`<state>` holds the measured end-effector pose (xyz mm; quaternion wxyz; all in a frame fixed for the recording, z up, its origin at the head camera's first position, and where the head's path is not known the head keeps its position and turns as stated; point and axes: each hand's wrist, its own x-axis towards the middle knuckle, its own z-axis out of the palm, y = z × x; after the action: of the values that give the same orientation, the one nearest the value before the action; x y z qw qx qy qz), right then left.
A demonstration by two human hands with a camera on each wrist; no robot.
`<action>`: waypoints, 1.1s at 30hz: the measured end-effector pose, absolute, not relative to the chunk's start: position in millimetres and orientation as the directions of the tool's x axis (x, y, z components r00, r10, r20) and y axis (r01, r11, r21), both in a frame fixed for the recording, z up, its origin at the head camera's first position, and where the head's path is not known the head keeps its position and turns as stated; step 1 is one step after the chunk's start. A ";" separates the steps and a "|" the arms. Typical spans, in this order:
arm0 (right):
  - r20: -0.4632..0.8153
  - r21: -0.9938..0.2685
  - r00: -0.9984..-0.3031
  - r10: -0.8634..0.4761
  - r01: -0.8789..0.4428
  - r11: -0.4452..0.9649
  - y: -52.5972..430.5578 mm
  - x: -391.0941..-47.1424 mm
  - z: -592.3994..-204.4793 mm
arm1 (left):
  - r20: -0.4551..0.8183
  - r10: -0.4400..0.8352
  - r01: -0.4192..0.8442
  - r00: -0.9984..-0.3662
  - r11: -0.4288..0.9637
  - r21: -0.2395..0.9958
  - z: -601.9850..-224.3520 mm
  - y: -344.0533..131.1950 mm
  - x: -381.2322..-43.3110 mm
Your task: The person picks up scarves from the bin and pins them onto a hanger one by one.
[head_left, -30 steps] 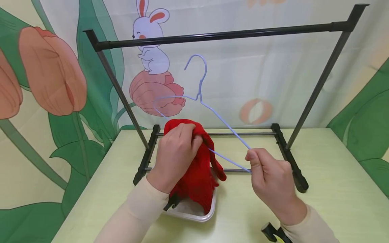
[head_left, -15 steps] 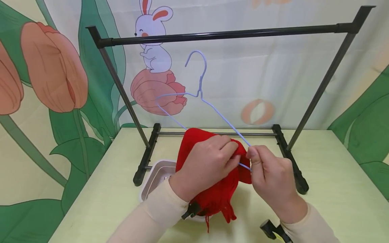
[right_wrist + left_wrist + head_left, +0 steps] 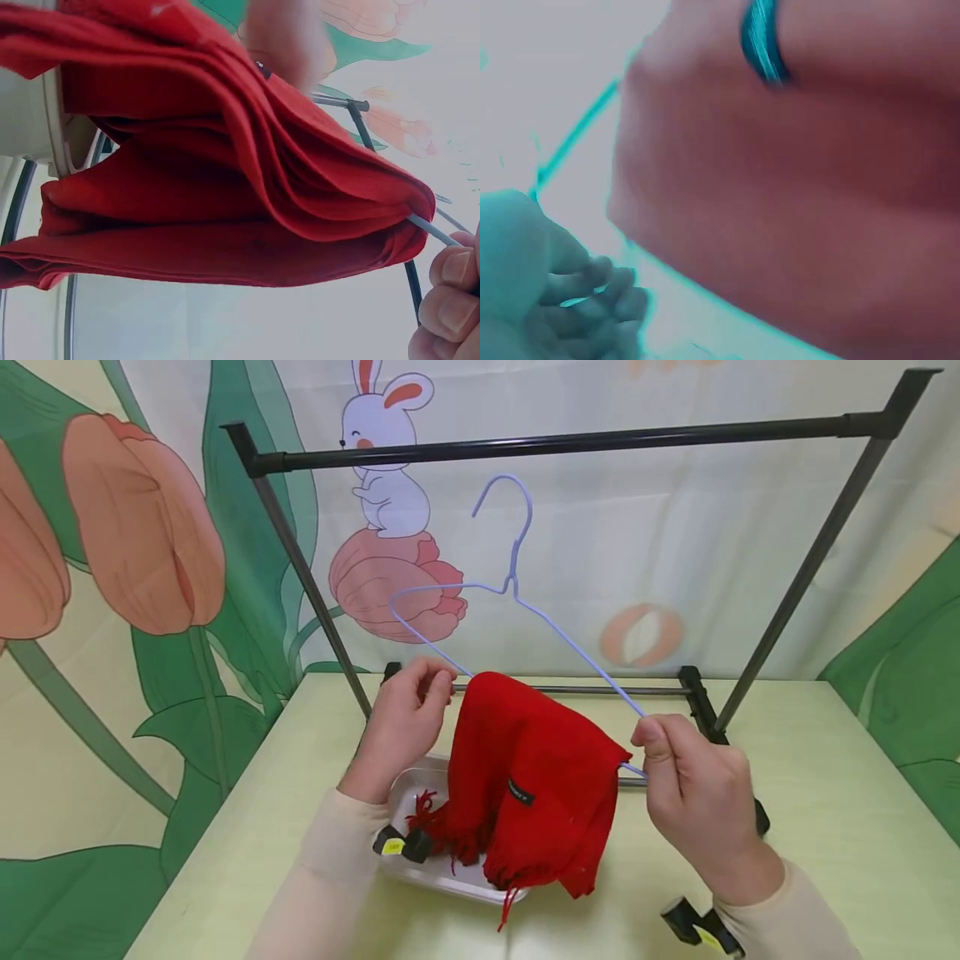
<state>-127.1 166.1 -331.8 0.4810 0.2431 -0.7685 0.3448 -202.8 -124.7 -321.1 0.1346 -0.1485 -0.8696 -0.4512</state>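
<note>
A red fringed scarf (image 3: 536,760) with a small black label is draped folded over the lower bar of a light purple wire hanger (image 3: 573,643). My right hand (image 3: 697,793) grips the hanger's right corner; in the right wrist view its fingers (image 3: 454,300) curl beside the bar where it leaves the scarf (image 3: 225,172). My left hand (image 3: 405,718) is at the scarf's upper left, fingers loosely bent close to the hanger's lower bar. In the left wrist view those fingers (image 3: 592,300) appear apart from the scarf (image 3: 780,202) and hold nothing visible.
A black rack (image 3: 570,443) stands behind the hanger on the pale table (image 3: 247,852). A whitish plastic tray (image 3: 457,881) sits below the scarf, whose left fringe hangs over it. Behind is a printed curtain (image 3: 570,543). A black device (image 3: 697,927) is at each wrist.
My left hand drew the scarf rightward along the lower bar, then let go and moved back left. The scarf now hangs spread out with its label showing. My right hand keeps its grip.
</note>
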 end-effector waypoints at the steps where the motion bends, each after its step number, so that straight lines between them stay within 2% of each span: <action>1: 0.908 -0.294 -0.416 -0.043 -0.707 0.643 166.9 -127.3 -330.4 | 0.286 0.149 0.321 -0.947 0.526 0.788 -325.9 -130.2 -209.6; 3: 0.909 -0.291 -0.414 -0.043 -0.707 0.644 168.2 -127.6 -328.0 | 0.148 0.237 0.249 -0.960 0.481 0.840 -334.2 -138.3 -219.5; 6: 0.909 -0.292 -0.415 -0.041 -0.705 0.646 171.4 -128.7 -325.4 | 0.038 0.410 0.212 -0.911 0.389 0.896 -345.8 -142.9 -230.5; 10: 0.908 -0.297 -0.417 -0.037 -0.704 0.645 175.5 -129.2 -322.4 | 0.004 0.561 0.179 -0.828 0.258 0.949 -357.3 -139.0 -239.1; 15: 0.904 -0.305 -0.426 -0.040 -0.707 0.638 179.7 -129.1 -321.3 | -0.029 0.662 0.097 -0.749 0.153 0.983 -369.6 -124.5 -243.1; 22: 0.908 -0.276 -0.413 -0.074 -0.720 0.637 184.4 -131.1 -324.8 | -0.095 0.712 0.080 -0.696 0.209 0.975 -380.0 -114.2 -238.3; 28: 0.908 -0.260 -0.410 -0.092 -0.720 0.644 187.7 -131.5 -327.1 | -0.058 0.768 0.048 -0.637 0.114 0.992 -383.8 -114.9 -238.7; 31: 0.901 -0.271 -0.424 -0.091 -0.714 0.645 188.4 -130.2 -327.9 | 0.001 0.762 0.086 -0.647 0.072 0.994 -379.3 -116.3 -237.9; 33: 0.897 -0.285 -0.434 -0.082 -0.710 0.644 188.8 -129.0 -328.3 | 0.023 0.713 0.115 -0.700 0.081 0.990 -372.4 -116.6 -235.0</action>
<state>-129.0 188.8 -328.3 0.4667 0.2549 -0.7772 0.3363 -235.0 -116.6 -372.4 -0.2457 -0.2990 -0.6928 -0.6085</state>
